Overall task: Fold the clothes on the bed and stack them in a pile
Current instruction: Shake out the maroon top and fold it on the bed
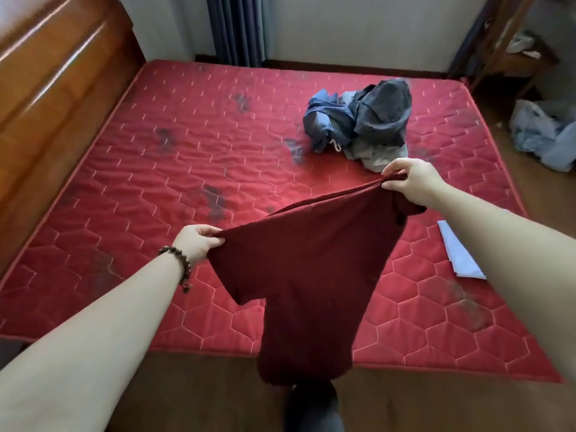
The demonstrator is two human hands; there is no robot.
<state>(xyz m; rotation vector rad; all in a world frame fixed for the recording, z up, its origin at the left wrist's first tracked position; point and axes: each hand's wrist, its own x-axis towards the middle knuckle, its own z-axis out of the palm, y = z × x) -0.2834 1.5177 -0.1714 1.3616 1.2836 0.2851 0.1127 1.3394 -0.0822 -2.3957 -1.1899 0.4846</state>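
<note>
While your left hand and right hand each pinch its top edge, the maroon shirt hangs between them above the bed.

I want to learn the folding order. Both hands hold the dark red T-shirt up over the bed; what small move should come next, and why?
Probably lower the dark red T-shirt flat onto the red mattress. The left hand and right hand pinch its top edge, it hangs unfolded in the air, and the bed surface beneath it is bare, so it can be spread there for folding.
</note>
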